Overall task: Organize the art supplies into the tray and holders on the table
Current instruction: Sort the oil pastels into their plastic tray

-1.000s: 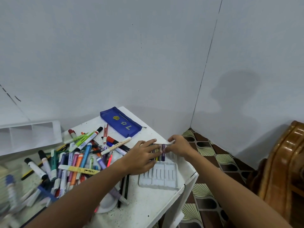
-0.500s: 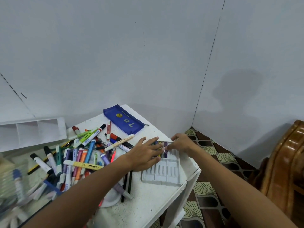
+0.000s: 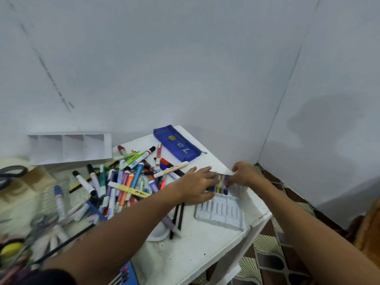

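Note:
A clear ribbed plastic tray (image 3: 221, 212) lies on the white table (image 3: 195, 249) near its right corner. Several short crayons (image 3: 221, 185) lie in the tray's far slots. My left hand (image 3: 197, 186) lies flat with straight fingers over the tray's left part, fingertips on the crayons. My right hand (image 3: 245, 174) has curled fingers at the crayons' far right end and seems to pinch one; what it holds is partly hidden. A heap of markers and pens (image 3: 123, 182) covers the table's middle. A white divided holder (image 3: 70, 148) stands at the back left.
A blue pencil case (image 3: 176, 144) lies at the table's far edge by the wall. Scissors (image 3: 10, 175) and blurred clutter fill the left side. A white dish (image 3: 158, 233) sits under black pencils. The table edge drops to patterned floor (image 3: 267, 254) on the right.
The view has swung left and down, showing more of the holder and left clutter. Both hands have stayed on the crayons in the tray, with the left fingers a bit further over them.

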`<state>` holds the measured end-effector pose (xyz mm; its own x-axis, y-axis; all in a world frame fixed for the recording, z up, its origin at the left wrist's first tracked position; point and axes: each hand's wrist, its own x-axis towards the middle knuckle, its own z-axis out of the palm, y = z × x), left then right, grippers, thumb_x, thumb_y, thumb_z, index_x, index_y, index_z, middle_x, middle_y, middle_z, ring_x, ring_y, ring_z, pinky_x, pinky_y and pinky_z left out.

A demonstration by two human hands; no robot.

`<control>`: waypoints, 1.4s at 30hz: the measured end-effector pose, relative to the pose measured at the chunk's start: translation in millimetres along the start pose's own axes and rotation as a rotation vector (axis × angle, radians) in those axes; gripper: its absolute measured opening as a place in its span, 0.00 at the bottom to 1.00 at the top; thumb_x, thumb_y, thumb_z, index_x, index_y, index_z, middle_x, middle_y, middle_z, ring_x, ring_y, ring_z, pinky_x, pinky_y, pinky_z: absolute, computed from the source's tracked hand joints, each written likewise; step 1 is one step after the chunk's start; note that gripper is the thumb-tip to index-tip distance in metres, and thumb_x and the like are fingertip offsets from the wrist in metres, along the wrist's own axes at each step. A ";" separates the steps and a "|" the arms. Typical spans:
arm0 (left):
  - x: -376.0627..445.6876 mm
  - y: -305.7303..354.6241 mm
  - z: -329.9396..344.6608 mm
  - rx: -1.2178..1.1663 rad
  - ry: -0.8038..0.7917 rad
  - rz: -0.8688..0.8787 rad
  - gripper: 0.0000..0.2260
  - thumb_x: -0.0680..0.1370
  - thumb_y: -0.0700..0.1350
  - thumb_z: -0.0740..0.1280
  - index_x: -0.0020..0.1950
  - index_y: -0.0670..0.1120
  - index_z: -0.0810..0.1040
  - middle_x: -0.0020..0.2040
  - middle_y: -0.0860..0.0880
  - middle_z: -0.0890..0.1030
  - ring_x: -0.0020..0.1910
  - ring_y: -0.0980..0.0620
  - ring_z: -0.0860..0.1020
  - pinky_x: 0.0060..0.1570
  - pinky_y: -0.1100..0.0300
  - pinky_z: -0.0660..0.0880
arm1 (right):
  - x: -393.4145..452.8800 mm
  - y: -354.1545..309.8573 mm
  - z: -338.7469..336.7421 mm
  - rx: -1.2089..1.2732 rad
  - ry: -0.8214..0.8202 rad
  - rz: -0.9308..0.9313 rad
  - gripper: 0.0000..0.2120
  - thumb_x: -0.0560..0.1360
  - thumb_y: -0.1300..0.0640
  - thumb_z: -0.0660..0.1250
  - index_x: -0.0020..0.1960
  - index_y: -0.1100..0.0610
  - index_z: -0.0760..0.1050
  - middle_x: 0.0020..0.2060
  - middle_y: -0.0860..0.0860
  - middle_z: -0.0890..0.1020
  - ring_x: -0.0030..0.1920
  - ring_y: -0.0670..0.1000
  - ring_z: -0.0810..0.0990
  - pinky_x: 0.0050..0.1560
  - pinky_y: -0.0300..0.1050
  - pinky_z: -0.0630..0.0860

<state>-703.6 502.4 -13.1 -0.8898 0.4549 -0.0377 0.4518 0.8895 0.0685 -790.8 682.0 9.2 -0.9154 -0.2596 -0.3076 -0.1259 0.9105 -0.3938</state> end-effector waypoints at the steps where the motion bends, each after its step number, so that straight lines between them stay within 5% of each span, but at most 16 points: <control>1: -8.9 -4.0 -2.7 -0.015 0.054 -0.016 0.22 0.82 0.52 0.59 0.74 0.46 0.67 0.76 0.46 0.65 0.77 0.47 0.55 0.72 0.45 0.57 | -0.9 -9.7 -0.7 -0.046 0.038 -0.028 0.24 0.66 0.50 0.77 0.58 0.55 0.74 0.55 0.53 0.78 0.52 0.54 0.77 0.54 0.49 0.76; 7: -97.8 -48.8 -36.6 -0.068 0.378 -0.122 0.16 0.76 0.43 0.69 0.62 0.38 0.79 0.60 0.39 0.79 0.60 0.40 0.77 0.60 0.46 0.72 | -14.0 -116.3 21.0 -0.075 0.208 -0.367 0.19 0.70 0.49 0.72 0.59 0.52 0.75 0.61 0.52 0.77 0.58 0.56 0.75 0.48 0.46 0.71; 17: -351.6 -78.3 -46.8 -0.012 0.441 -0.682 0.14 0.72 0.36 0.72 0.57 0.35 0.81 0.50 0.36 0.82 0.50 0.38 0.81 0.50 0.46 0.78 | -79.5 -312.3 125.8 -0.077 0.075 -0.870 0.16 0.70 0.53 0.69 0.57 0.53 0.79 0.56 0.55 0.79 0.54 0.58 0.79 0.43 0.44 0.69; 23: -462.8 -60.9 -28.0 -0.142 0.362 -0.976 0.20 0.75 0.47 0.71 0.66 0.42 0.77 0.63 0.43 0.79 0.64 0.45 0.74 0.64 0.56 0.68 | -132.8 -378.2 187.5 -0.081 -0.424 -1.264 0.20 0.72 0.56 0.71 0.64 0.55 0.77 0.57 0.56 0.80 0.49 0.49 0.76 0.47 0.40 0.69; 26: -495.0 -53.8 -10.9 -0.197 0.232 -1.030 0.31 0.76 0.61 0.68 0.74 0.47 0.68 0.74 0.47 0.68 0.73 0.51 0.63 0.67 0.66 0.55 | -151.9 -386.9 219.5 -0.296 -0.543 -1.452 0.29 0.73 0.48 0.71 0.72 0.50 0.69 0.70 0.52 0.70 0.67 0.50 0.70 0.63 0.44 0.68; 29: -508.9 -50.3 8.4 -0.195 0.123 -1.030 0.39 0.75 0.68 0.62 0.79 0.49 0.59 0.79 0.48 0.58 0.77 0.53 0.55 0.71 0.64 0.49 | -156.4 -381.3 240.9 -0.374 -0.486 -1.497 0.33 0.74 0.40 0.68 0.75 0.47 0.63 0.77 0.47 0.59 0.74 0.49 0.60 0.70 0.48 0.62; 34: -510.9 -56.9 24.7 -0.184 -0.012 -1.040 0.44 0.73 0.73 0.55 0.80 0.51 0.47 0.80 0.48 0.49 0.79 0.52 0.47 0.76 0.49 0.47 | -151.0 -375.4 248.5 -0.248 -0.362 -1.521 0.27 0.76 0.45 0.68 0.72 0.50 0.69 0.73 0.48 0.65 0.72 0.49 0.65 0.68 0.44 0.64; 38: -512.5 -62.3 21.2 -0.265 0.196 -0.998 0.41 0.70 0.72 0.64 0.76 0.50 0.63 0.75 0.49 0.64 0.74 0.51 0.61 0.70 0.59 0.60 | -147.7 -376.5 245.9 -0.164 -0.332 -1.423 0.21 0.74 0.48 0.70 0.65 0.51 0.75 0.67 0.50 0.71 0.68 0.50 0.67 0.66 0.47 0.67; 40: -512.5 -62.3 18.2 -0.218 0.308 -0.948 0.31 0.69 0.69 0.69 0.62 0.49 0.75 0.63 0.51 0.73 0.61 0.53 0.69 0.61 0.61 0.70 | -148.8 -376.6 245.2 -0.141 -0.335 -1.401 0.12 0.73 0.48 0.71 0.54 0.52 0.79 0.65 0.51 0.72 0.68 0.51 0.67 0.65 0.47 0.67; 42: -511.4 -60.2 15.8 -0.167 0.377 -0.914 0.23 0.69 0.67 0.70 0.49 0.49 0.76 0.55 0.51 0.74 0.54 0.54 0.70 0.52 0.59 0.73 | -152.3 -376.3 247.1 -0.175 -0.321 -1.392 0.09 0.73 0.47 0.71 0.45 0.53 0.79 0.65 0.52 0.72 0.68 0.52 0.66 0.65 0.49 0.66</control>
<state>-274.8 216.9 -13.7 -0.8664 -0.4694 0.1705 -0.4048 0.8600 0.3108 -509.5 299.4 -9.7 0.1100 -0.9930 0.0439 -0.8956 -0.1182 -0.4288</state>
